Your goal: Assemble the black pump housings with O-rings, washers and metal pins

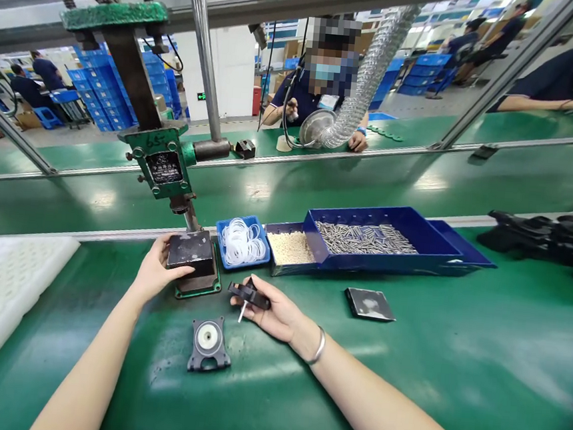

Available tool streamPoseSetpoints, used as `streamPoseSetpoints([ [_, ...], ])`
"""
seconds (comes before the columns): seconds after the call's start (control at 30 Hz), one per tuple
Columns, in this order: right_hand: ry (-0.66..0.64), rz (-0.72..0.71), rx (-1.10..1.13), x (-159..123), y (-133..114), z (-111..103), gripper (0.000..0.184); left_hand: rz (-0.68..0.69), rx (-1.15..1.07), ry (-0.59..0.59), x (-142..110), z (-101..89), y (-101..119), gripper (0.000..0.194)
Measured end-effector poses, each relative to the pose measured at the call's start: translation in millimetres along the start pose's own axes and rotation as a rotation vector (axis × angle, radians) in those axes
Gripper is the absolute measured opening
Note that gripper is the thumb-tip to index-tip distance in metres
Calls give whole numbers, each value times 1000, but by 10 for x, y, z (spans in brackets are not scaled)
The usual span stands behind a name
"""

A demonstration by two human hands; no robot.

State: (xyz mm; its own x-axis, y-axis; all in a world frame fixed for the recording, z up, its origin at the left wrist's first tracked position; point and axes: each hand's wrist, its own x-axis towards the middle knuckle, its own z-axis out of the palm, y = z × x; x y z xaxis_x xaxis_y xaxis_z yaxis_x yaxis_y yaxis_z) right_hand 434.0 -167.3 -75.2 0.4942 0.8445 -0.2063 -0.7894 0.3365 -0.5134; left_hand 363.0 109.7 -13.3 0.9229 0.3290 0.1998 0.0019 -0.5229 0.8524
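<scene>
My left hand (pixel 157 269) grips the left side of a black metal block (pixel 191 252), its thumb across the front face. The block sits on the base of a green hand press (pixel 164 157), under the ram. In my right hand (pixel 278 314) is a black plastic part (pixel 250 295) with a light metal pin pointing down from it, pinched between thumb and fingers. A similar black plastic housing (pixel 209 342) with a white round centre lies on the green table between my forearms. The fingertips under the held part are partly hidden.
Behind my hands stand a blue tray of white rings (pixel 244 241), a bin of small cream pieces (pixel 291 247) and a blue bin of metal pins (pixel 365 238). A flat black block (pixel 369 304) lies right; white foam (pixel 3 297) left. A co-worker (pixel 323 78) sits opposite.
</scene>
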Motion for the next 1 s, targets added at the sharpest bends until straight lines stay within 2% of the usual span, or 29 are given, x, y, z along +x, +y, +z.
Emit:
streamPoseSetpoints([
  [0.13, 30, 12, 19, -20, 1, -5, 34, -11, -1, -34, 23, -13, 17, 86],
  [0.23, 20, -74, -33, -73, -18, -19, 31, 85, 167, 67, -83, -70, 130, 99],
  [0.3, 17, -133, -92, -119, -50, -35, 29, 216, 369, 167, -279, -110, 240, 99],
  [0.33, 23, -154, -125, -141, -70, -41, 29, 279, 442, 177, -414, -115, 293, 95],
  [0.37, 34, -169, -156, -159, -92, -46, 28, 323, 474, 136, -565, -103, 338, 89],
  [0.4, 47, -176, -181, -173, -113, -46, 28, 345, 471, 46, -724, -72, 371, 86],
  [0.5, 96, -147, -185, -186, -162, -16, 26, 278, 338, -319, -1164, 139, 375, 98],
  [0.57, 130, -85, -123, -181, -176, 29, 27, 166, 229, -419, -1363, 333, 323, 100],
  [0.67, 173, 22, -18, -201, -174, 118, 27, 53, 99, -368, -1502, 579, 248, 95],
  [0.73, 189, 55, -6, -247, -168, 186, 27, 49, 13, -347, -1526, 670, 227, 100],
  [0.87, 186, -22, -180, -360, -160, 338, 23, 93, -161, -346, -1530, 712, 205, 109],
  [1.0, 117, -97, -354, -374, -145, 500, 18, 50, -319, -319, -1532, 715, 165, 108],
])
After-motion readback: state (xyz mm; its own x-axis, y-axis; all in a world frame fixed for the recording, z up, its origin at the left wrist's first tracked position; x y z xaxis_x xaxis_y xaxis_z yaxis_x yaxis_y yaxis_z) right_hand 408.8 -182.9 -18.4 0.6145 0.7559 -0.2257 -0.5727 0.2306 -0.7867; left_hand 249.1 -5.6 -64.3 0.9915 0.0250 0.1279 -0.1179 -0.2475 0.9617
